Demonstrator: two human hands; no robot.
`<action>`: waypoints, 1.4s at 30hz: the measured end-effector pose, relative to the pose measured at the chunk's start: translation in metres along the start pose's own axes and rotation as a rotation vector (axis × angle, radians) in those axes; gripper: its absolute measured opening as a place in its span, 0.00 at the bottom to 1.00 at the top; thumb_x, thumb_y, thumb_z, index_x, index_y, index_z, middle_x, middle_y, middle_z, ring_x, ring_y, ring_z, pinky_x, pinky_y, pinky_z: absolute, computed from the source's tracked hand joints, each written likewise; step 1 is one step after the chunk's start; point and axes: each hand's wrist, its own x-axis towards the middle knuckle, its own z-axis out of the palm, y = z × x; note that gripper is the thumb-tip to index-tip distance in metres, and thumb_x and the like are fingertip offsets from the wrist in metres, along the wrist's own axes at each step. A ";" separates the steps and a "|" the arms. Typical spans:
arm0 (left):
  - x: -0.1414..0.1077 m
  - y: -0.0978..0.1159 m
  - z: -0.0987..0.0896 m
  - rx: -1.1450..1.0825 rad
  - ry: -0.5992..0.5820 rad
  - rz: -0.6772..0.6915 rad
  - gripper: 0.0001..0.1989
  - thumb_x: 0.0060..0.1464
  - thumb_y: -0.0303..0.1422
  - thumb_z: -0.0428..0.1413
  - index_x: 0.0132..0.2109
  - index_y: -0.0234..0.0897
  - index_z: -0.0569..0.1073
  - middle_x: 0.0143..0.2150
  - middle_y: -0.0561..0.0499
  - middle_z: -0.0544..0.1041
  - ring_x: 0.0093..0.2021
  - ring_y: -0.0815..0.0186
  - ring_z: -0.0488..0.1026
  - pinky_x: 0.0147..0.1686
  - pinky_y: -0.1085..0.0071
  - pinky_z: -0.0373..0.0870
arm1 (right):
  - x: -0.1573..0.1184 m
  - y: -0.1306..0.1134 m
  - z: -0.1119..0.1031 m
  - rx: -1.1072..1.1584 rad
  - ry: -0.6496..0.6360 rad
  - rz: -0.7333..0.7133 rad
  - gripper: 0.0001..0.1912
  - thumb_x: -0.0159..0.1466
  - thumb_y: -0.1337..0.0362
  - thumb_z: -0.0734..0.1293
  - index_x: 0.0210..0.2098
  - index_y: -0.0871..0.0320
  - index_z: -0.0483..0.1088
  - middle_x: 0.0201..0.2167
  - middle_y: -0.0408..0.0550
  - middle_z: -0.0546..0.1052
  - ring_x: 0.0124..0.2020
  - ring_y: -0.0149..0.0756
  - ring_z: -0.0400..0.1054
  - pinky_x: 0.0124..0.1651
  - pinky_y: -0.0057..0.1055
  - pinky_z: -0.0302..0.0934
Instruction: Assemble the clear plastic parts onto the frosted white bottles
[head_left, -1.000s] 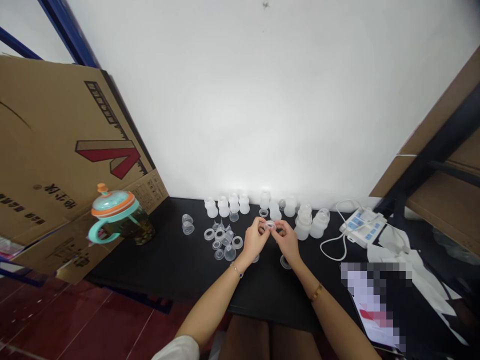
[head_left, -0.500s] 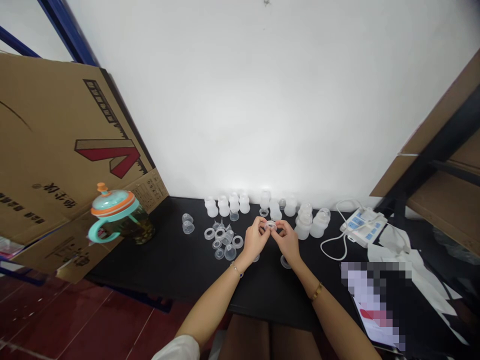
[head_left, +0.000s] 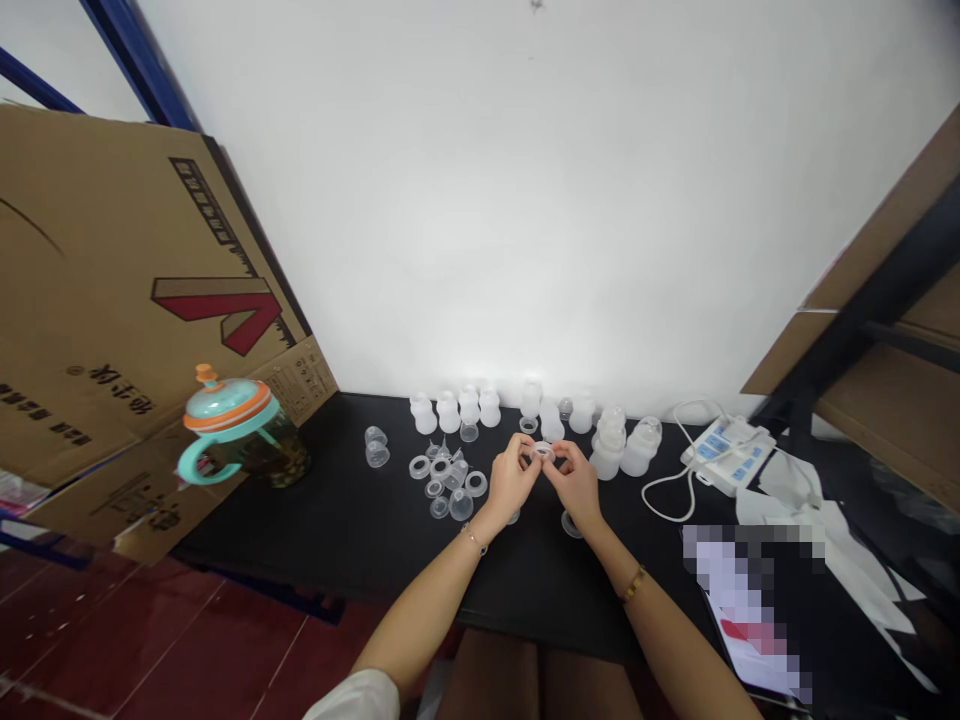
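Faces a broad white wall (head_left: 495, 200) across a black table (head_left: 345, 540). Has a large printed cardboard box (head_left: 97, 240) standing on the left, with a teal-and-orange lidded jug (head_left: 270, 445) just in front, part filled with something dark. On the right, has a partly pixelated lit screen (head_left: 739, 600) lying near the front edge, and beyond it a white power strip (head_left: 724, 465).

Holds left hand (head_left: 511, 478) and right hand (head_left: 577, 482) close together over the middle of the table. Has a row of four pale bottles (head_left: 448, 412) by the wall, left of the hands, middle bottles (head_left: 551, 422) straight beyond them, and dome-topped bottles (head_left: 643, 447) to the right. Has two clear domes (head_left: 377, 455) well to the left and, nearer the left hand, a scatter of clear parts (head_left: 460, 505) and loose rings (head_left: 475, 484). Has another ring (head_left: 571, 524), partly hidden, below the right hand. Pinches a small pale ring (head_left: 543, 452) between the fingertips of both hands, thumbs and forefingers clamped on either side, in front of the middle bottles. Perhaps grips a second piece inside it; too small here to tell.
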 end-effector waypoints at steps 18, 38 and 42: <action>0.000 0.004 -0.002 0.011 0.006 0.007 0.04 0.59 0.33 0.55 0.42 0.41 0.69 0.32 0.56 0.78 0.24 0.70 0.68 0.29 0.74 0.60 | -0.001 0.001 0.002 -0.021 -0.007 0.006 0.15 0.60 0.51 0.68 0.38 0.55 0.71 0.35 0.49 0.80 0.18 0.30 0.61 0.24 0.30 0.55; 0.000 0.002 -0.003 0.096 0.010 0.075 0.07 0.62 0.33 0.53 0.47 0.41 0.71 0.34 0.54 0.81 0.25 0.69 0.73 0.30 0.74 0.64 | -0.002 -0.001 0.002 0.055 -0.012 0.033 0.21 0.61 0.44 0.69 0.40 0.56 0.72 0.35 0.49 0.80 0.19 0.30 0.60 0.25 0.30 0.57; 0.000 0.002 -0.002 0.084 0.018 0.072 0.07 0.61 0.32 0.54 0.46 0.42 0.71 0.33 0.54 0.80 0.26 0.68 0.73 0.30 0.74 0.64 | -0.002 -0.001 0.001 0.047 -0.015 0.026 0.21 0.61 0.44 0.69 0.40 0.56 0.72 0.35 0.50 0.80 0.18 0.31 0.60 0.24 0.30 0.56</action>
